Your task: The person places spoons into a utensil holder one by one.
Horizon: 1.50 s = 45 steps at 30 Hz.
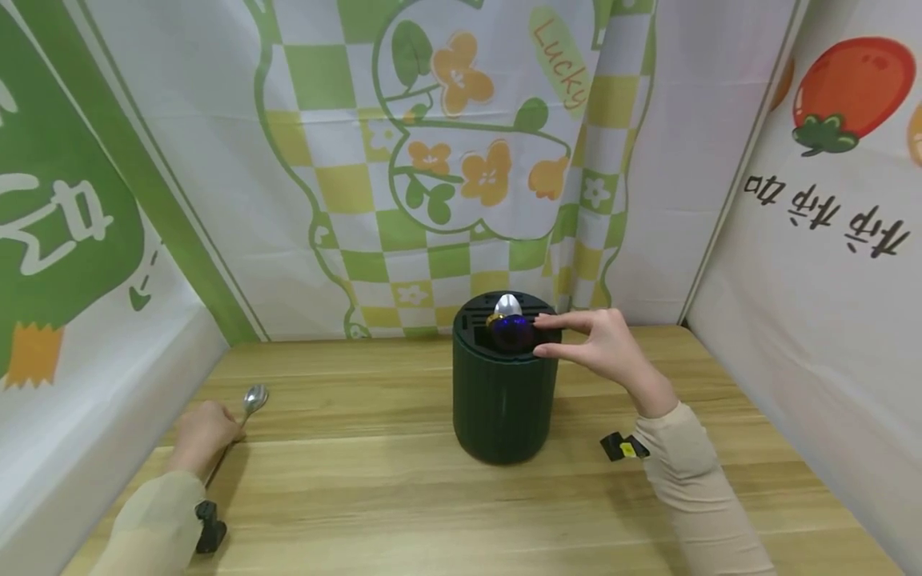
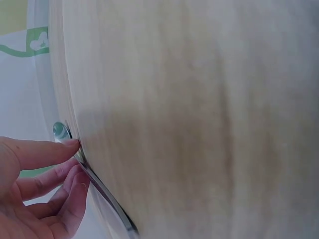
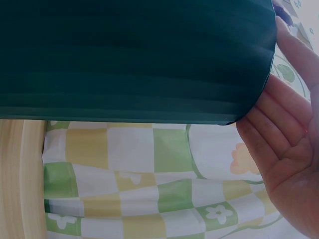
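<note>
On the left side of the table, my left hand pinches a long silver spoon by its handle. Its bowl points away from me. In the left wrist view, the thumb and fingers meet at the handle, low over the wood. My right hand is at the top of a dark green ribbed utensil holder, thumb and forefinger extended and apart at its rim. A shiny dark blue spoon head sits just beside those fingertips. Behind it a silver spoon head sticks up, with a gold one partly hidden.
The holder stands upright on the wooden table, near the back edge. A patterned curtain hangs right behind it. White printed cloth walls close off both sides. Each wrist carries a small black camera mount.
</note>
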Each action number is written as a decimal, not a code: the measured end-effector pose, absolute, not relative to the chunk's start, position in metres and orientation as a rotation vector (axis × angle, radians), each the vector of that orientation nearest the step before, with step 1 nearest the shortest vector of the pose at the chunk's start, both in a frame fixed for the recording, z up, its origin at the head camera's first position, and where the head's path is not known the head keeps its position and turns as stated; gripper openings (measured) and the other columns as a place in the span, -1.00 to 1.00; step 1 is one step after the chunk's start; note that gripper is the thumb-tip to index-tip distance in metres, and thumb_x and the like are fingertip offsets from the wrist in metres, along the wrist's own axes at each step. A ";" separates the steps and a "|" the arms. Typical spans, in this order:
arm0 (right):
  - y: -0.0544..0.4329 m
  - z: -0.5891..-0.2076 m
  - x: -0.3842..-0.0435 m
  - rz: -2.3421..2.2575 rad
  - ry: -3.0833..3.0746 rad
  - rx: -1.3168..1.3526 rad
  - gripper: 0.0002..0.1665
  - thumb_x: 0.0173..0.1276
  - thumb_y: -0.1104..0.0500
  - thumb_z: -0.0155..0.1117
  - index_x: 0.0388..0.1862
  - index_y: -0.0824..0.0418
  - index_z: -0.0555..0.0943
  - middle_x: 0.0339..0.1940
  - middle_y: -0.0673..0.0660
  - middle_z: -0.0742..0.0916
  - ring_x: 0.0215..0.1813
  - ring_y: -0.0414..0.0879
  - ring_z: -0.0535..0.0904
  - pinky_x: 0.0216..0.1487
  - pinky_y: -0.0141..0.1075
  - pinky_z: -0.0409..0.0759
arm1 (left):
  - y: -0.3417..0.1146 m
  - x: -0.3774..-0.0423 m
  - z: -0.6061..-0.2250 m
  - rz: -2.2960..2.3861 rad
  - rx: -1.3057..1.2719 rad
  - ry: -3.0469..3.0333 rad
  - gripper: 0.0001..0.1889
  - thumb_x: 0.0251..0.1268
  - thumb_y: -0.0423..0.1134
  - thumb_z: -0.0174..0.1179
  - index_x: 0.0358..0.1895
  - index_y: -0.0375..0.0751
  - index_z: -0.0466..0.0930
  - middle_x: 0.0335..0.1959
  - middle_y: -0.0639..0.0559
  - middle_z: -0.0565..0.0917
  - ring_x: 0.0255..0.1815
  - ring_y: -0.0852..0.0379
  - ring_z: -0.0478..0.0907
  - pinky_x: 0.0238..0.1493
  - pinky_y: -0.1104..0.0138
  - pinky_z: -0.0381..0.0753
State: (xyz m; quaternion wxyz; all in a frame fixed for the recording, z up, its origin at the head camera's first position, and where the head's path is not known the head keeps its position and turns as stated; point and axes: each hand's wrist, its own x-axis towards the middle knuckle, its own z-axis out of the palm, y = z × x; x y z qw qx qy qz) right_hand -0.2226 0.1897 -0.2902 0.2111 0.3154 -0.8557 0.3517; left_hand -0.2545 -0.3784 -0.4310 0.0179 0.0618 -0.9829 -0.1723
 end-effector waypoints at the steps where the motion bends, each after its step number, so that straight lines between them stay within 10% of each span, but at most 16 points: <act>1: 0.190 -0.290 -0.222 0.980 -2.379 0.876 -0.59 0.02 0.22 0.52 -0.10 0.27 0.72 -0.08 0.18 0.75 0.05 0.03 0.65 -0.06 -0.54 0.48 | -0.378 -0.255 -0.430 -0.535 0.200 -3.057 -0.76 -0.11 -0.24 0.34 -0.51 -0.42 0.61 -0.46 -0.31 0.62 -0.38 -0.23 0.51 -0.30 -0.02 0.49; 11: 0.202 -0.313 -0.249 0.965 -2.399 0.863 -0.57 0.01 -0.06 0.51 -0.08 -0.05 0.73 -0.05 -0.08 0.75 0.07 -0.17 0.64 -0.08 -0.54 0.49 | -0.375 -0.253 -0.429 -0.629 0.282 -3.035 -0.79 -0.19 -0.31 0.29 -0.73 -0.29 0.46 -0.66 -0.09 0.49 -0.49 -0.09 0.39 -0.44 0.11 0.47; 19: 0.203 -0.312 -0.250 0.967 -2.395 0.874 -0.57 0.03 -0.06 0.50 -0.08 -0.03 0.72 -0.05 -0.06 0.75 0.06 -0.16 0.65 0.02 -0.31 0.59 | -0.376 -0.258 -0.425 -0.616 0.327 -3.078 -0.72 -0.24 -0.30 0.29 -0.55 -0.48 0.45 -0.47 -0.38 0.48 -0.38 -0.24 0.40 -0.31 0.00 0.54; 38: 0.204 -0.311 -0.250 0.945 -2.396 0.883 -0.56 0.03 -0.05 0.50 -0.06 -0.01 0.72 -0.04 -0.06 0.75 0.08 -0.15 0.64 -0.07 -0.48 0.52 | -0.375 -0.259 -0.420 -0.584 0.285 -3.128 -0.72 -0.20 -0.28 0.28 -0.57 -0.44 0.42 -0.53 -0.27 0.43 -0.44 -0.14 0.35 -0.34 0.08 0.52; 45: 0.204 -0.312 -0.250 0.967 -2.394 0.890 -0.57 0.04 -0.05 0.49 -0.06 -0.01 0.72 -0.04 -0.05 0.75 0.07 -0.14 0.65 0.05 -0.24 0.60 | -0.375 -0.259 -0.419 -0.588 0.270 -3.156 -0.75 -0.18 -0.28 0.28 -0.61 -0.36 0.40 -0.54 -0.23 0.42 -0.46 -0.12 0.35 -0.39 0.14 0.49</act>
